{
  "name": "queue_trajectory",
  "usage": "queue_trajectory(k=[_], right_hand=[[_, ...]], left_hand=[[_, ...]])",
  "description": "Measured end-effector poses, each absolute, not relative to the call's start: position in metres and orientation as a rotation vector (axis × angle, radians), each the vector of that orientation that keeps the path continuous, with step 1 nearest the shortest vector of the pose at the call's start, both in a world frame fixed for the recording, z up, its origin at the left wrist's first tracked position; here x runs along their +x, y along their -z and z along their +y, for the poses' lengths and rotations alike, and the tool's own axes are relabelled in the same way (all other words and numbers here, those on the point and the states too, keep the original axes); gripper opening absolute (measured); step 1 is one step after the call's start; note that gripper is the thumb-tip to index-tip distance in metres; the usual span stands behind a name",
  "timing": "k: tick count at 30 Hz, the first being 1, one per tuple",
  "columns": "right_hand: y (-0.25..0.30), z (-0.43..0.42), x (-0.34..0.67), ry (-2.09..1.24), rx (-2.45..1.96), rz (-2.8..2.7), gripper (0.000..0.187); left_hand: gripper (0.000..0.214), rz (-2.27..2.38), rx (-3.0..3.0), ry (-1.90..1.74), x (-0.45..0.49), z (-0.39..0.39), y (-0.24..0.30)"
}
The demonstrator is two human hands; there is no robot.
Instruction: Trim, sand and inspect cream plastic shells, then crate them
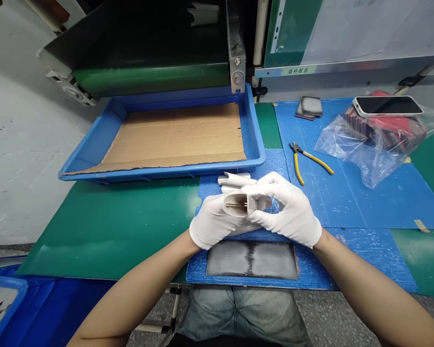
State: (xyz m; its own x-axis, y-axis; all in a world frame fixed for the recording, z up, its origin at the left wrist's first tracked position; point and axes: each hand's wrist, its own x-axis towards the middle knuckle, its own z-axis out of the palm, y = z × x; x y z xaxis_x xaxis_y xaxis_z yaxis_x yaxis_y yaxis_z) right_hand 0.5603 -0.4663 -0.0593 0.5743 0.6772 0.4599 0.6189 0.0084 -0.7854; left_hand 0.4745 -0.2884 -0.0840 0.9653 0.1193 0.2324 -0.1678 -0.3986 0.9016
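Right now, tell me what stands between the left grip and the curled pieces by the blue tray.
The pale oval tube held in the left grip sits directly in the way, just short of the curled pieces. The right grip also reaches across that gap, its fingers over the tube.

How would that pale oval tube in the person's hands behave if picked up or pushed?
The pale oval tube probably feels fairly stiff, since its open end keeps its shape between the left hand and right hand. Its thin wall suggests it is light. Rounded sides mean it might roll if laid down.
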Motion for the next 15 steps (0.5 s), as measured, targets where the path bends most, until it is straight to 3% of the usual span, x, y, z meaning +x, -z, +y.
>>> queue_trajectory(k=[5, 11, 15], right_hand=[[0.060, -0.464, 0.560, -0.021, -1.678, -1.138, 0.032], [0.061, -0.462, 0.559, 0.008, -1.654, -1.158, 0.031], [0.062, -0.462, 0.558, 0.071, -1.701, -1.163, 0.029]], left_hand=[[0.017, -0.237, 2.049, -0.513, 0.473, -0.283, 0.083], [0.043, -0.474, 2.162, -0.706, 0.473, -0.272, 0.091], [0.044, -0.477, 2.197, -0.725, 0.472, -0.271, 0.094]])
